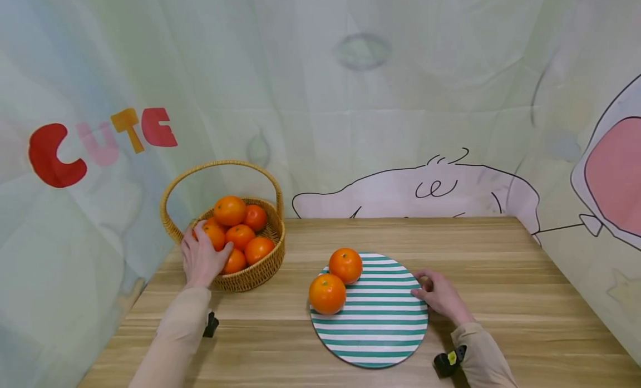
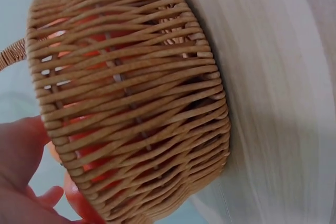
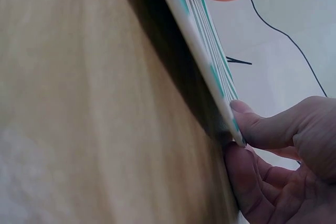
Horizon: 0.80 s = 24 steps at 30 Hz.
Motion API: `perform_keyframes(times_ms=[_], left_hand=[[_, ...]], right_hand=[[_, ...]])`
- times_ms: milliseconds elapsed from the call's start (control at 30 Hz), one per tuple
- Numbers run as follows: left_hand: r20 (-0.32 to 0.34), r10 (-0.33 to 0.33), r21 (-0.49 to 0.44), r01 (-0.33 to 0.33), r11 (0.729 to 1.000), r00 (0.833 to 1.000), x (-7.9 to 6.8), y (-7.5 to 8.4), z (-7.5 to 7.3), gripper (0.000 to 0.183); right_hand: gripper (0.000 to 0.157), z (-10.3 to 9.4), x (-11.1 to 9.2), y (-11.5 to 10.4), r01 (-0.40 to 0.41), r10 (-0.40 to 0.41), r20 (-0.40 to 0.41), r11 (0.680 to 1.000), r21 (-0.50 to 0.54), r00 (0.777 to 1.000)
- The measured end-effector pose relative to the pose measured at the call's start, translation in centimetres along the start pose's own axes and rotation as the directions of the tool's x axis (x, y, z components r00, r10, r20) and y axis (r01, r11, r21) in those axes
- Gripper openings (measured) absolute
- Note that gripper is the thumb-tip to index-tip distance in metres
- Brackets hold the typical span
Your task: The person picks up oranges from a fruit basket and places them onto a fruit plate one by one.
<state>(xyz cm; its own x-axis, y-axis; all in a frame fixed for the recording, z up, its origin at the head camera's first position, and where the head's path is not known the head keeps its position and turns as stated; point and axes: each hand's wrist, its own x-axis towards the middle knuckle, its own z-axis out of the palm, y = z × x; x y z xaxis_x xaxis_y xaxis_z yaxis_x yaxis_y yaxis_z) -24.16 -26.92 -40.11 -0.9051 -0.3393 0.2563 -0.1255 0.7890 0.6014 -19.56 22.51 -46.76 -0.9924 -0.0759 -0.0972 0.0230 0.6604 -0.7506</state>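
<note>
Near edge: left sleeve [image 1: 172,343] and right sleeve [image 1: 483,357], a black unit at each wrist. Right unit [image 1: 448,362] has a yellow patch, too small to read. Left unit [image 1: 211,324]: nothing legible.

Next, right of centre: board [image 1: 370,335], round, green/white stripes, on the table [image 1: 270,343]. Right hand [image 1: 443,299] has it by the right rim, narrow pinch: thumb on the striped face, fingers at the edge underneath. Right wrist view shows a dark gap under the rim; can't tell if it's lifted.

Two oranges at the board's left side: near orange [image 1: 328,294] right at the left rim, far orange [image 1: 345,265] just behind it and slightly right. No stickers I can make out.

Farther, on the left: left hand [image 1: 205,260] over the basket's left rim, spread fairly wide about the leftmost orange [image 1: 213,236], fingers on its left, thumb on its near right. Can't tell if that's a firm grip. Basket [image 1: 250,279] is woven, upright, handle [image 1: 220,163] arched over, several more oranges [image 1: 239,236] inside.

Far: curtain [image 1: 320,104] behind the table. Lettering [image 1: 104,157] at left reads "CUTE", last letter stylised. White cartoon animal [image 1: 385,193] right of centre, pink balloon [image 1: 621,173] far right.
</note>
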Motion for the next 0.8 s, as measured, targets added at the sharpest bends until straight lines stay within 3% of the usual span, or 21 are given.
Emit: perform_keyframes(times_ms=[167,400,567,800], left_hand=[[0.046,-0.011,0.035,0.009,0.999,0.999,0.6,0.1,-0.2,0.081],[0.050,0.019,0.132,-0.026,0.991,0.999,1.5,0.3,-0.1,0.076],[0.072,0.003,0.186,-0.016,0.982,0.997,2.1,0.4,0.1,0.072],[0.091,-0.031,0.160,0.016,0.987,0.995,2.4,0.5,0.1,0.067]], right_hand=[[0.033,0.0,0.1,0.1,0.003,-0.003,-0.003,1.000,-0.005,1.000],[0.032,0.0,0.0,0.0,-0.010,0.010,0.005,1.000,0.001,1.000],[0.033,0.0,-0.1,-0.2,-0.011,0.011,0.004,1.000,0.003,1.000],[0.033,0.0,-0.1,-0.2,-0.010,0.010,0.002,1.000,0.004,1.000]])
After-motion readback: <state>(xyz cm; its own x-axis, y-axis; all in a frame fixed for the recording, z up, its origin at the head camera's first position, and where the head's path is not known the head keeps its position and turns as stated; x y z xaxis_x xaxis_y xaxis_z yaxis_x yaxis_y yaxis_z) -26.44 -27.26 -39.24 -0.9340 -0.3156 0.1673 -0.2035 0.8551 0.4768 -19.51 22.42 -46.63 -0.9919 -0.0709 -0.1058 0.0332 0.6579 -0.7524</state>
